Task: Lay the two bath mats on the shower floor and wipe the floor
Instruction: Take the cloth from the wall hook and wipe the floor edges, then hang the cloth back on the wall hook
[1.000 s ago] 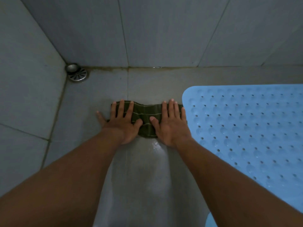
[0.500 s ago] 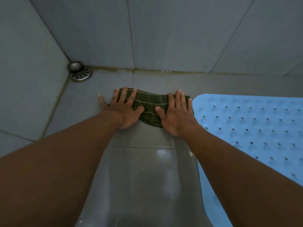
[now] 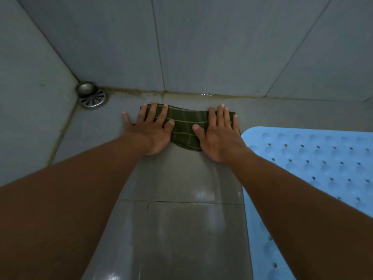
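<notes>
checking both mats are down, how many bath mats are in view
1. The blue bath mat lies on the floor tiles right of the right hand, cut off by the frame's right edge. A second one may lie out of view.

Both arms bare, stretched forward and down, coming in from the lower corners of the view. The left hand is palm down and flat, fingers straight and spread, little finger splayed out left, thumb angled inward. The right hand is palm down and flat, fingers straight and closer together, thumb pointing toward the left hand. Thumbs near, not touching.
</notes>
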`<state>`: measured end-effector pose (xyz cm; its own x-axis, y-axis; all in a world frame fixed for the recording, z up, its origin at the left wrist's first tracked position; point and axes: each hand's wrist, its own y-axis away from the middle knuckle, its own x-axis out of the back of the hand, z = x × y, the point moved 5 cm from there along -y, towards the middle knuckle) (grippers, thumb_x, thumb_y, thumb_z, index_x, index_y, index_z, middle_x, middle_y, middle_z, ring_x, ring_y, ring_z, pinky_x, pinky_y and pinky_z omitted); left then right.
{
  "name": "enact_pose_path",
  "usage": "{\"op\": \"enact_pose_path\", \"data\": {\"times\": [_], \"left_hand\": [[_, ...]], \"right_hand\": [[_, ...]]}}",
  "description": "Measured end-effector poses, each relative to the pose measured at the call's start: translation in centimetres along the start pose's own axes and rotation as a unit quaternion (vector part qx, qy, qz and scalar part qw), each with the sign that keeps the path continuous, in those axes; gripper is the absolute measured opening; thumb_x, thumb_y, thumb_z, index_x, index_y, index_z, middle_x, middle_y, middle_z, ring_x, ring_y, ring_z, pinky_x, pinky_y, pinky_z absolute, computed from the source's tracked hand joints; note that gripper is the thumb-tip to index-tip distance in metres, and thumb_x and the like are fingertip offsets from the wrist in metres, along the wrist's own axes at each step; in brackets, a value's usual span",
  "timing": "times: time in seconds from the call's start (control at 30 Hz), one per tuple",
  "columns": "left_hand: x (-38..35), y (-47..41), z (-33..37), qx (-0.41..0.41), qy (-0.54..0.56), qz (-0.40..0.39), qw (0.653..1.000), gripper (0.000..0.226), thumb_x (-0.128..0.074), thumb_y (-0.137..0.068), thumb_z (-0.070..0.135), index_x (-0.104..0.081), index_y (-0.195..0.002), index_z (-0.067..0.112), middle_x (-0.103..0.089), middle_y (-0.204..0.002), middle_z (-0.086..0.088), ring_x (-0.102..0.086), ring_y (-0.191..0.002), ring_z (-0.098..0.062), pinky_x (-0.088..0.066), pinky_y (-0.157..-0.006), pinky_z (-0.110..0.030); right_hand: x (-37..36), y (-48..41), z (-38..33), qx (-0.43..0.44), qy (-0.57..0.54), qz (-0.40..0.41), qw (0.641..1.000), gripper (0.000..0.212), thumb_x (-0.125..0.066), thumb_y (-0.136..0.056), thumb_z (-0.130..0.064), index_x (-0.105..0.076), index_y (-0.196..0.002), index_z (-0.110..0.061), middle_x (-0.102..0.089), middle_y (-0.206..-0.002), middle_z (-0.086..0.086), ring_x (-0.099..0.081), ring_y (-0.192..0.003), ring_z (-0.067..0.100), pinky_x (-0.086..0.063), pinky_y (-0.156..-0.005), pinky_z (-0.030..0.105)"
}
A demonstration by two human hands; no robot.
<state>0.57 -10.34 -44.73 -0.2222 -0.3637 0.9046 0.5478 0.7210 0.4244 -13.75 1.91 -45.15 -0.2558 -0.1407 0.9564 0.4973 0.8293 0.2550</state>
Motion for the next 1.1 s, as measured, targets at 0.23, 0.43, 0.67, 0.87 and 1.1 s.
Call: {"op": "enact_pose_path", "data": {"times": [0.23,0.43,0.67,0.87,1.1], "left_hand": [[1.8,-2.1,0.0,-0.037,-0.053,0.038,0.997,0.059,-0.005,-0.104,0.044,0.005,-0.158,0.026,0.006,-0.167,-0.005,0.005,-0.153,-0.025,0.006,-0.116,-0.061],[3.3,-2.8,1.0,-0.025,-0.091,0.1,0.991,0.053,-0.029,-0.102,0.041,-0.031,-0.151,0.02,-0.035,-0.154,-0.011,-0.034,-0.14,-0.033,-0.012,-0.114,-0.064],[6.9,-1.4,2.8,0.029,-0.072,0.171,0.982,0.008,-0.06,-0.089,0.027,-0.053,-0.087,0.023,-0.063,-0.106,-0.007,-0.047,-0.111,-0.029,-0.031,-0.094,-0.042],[10.3,1.4,2.4,0.0,-0.07,0.234,0.97,0.018,-0.055,-0.094,0.03,-0.065,-0.106,0.022,-0.06,-0.113,-0.005,-0.045,-0.112,-0.029,-0.029,-0.086,-0.04],[18.5,5.7,2.6,-0.041,0.015,0.288,0.956,0.019,-0.057,-0.093,0.031,-0.069,-0.107,0.028,-0.063,-0.108,0.0,-0.048,-0.107,-0.027,-0.031,-0.083,-0.039]], "right_hand": [[0.9,-2.0,0.5,0.02,-0.008,-0.01,1.0,0.074,-0.012,-0.103,-0.057,0.004,-0.158,-0.011,0.015,-0.164,0.016,0.017,-0.152,0.027,0.011,-0.122,0.046],[2.1,-3.9,1.4,0.065,-0.087,0.052,0.993,0.055,-0.028,-0.107,-0.035,-0.023,-0.154,-0.007,-0.011,-0.162,0.019,-0.005,-0.151,0.034,-0.001,-0.124,0.044],[5.5,-4.7,1.1,0.05,-0.037,0.062,0.996,0.031,-0.054,-0.093,-0.021,-0.063,-0.121,-0.01,-0.052,-0.122,0.019,-0.04,-0.118,0.036,-0.034,-0.104,0.038],[11.3,-1.9,1.5,0.049,-0.017,0.116,0.992,0.023,-0.052,-0.094,-0.022,-0.065,-0.111,-0.016,-0.056,-0.118,0.009,-0.041,-0.115,0.035,-0.037,-0.09,0.04],[20.0,1.6,1.6,0.034,-0.044,0.144,0.988,0.023,-0.047,-0.098,-0.02,-0.064,-0.114,-0.018,-0.058,-0.117,0.009,-0.041,-0.116,0.034,-0.036,-0.091,0.041]]}}
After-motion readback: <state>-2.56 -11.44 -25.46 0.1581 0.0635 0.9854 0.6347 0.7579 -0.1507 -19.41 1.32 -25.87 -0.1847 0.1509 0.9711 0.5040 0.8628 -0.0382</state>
